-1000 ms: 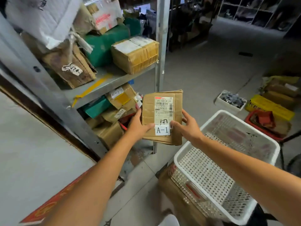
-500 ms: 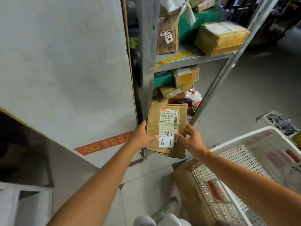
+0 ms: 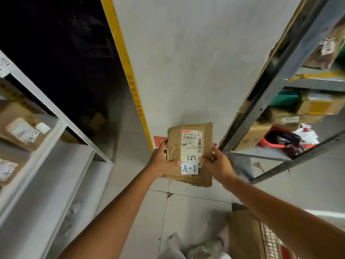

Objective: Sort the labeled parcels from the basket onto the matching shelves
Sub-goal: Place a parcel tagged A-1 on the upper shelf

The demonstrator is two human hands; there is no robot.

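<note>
Since the earlier frames the view has swung left: the white basket point(image 3: 274, 242), formerly prominent at the right, now shows only as a sliver of mesh at the lower right corner, and a white shelf unit point(image 3: 46, 156) has come into view on the left. The parcel point(image 3: 190, 154) remains between both hands, held upright in front of a pale grey wall point(image 3: 196, 62) with its label facing the camera; the white tag on it reads "A-1".

The left hand point(image 3: 161, 161) grips the parcel's left edge, thumb laid across the front. The right hand point(image 3: 217, 166) grips the right edge, thumb beside the tag. Both hands are closed on the parcel.

Floor: light tiles point(image 3: 186, 208), worn. A yellow strip point(image 3: 128, 75) runs along the wall's left edge, with a dark opening beyond it.

Left shelf unit — two brown parcels lie on it, an upper one point(image 3: 22, 128) marked "A-2" and a lower one point(image 3: 7, 171) with the same marking, blurred.

Right side — a grey metal rack point(image 3: 280, 71) holds cardboard boxes point(image 3: 317, 105), a green package point(image 3: 285, 99) and, on its lower level, a red tub point(image 3: 270, 143) with dark contents. A brown carton point(image 3: 244, 236) sits just beside the basket at the lower right.
</note>
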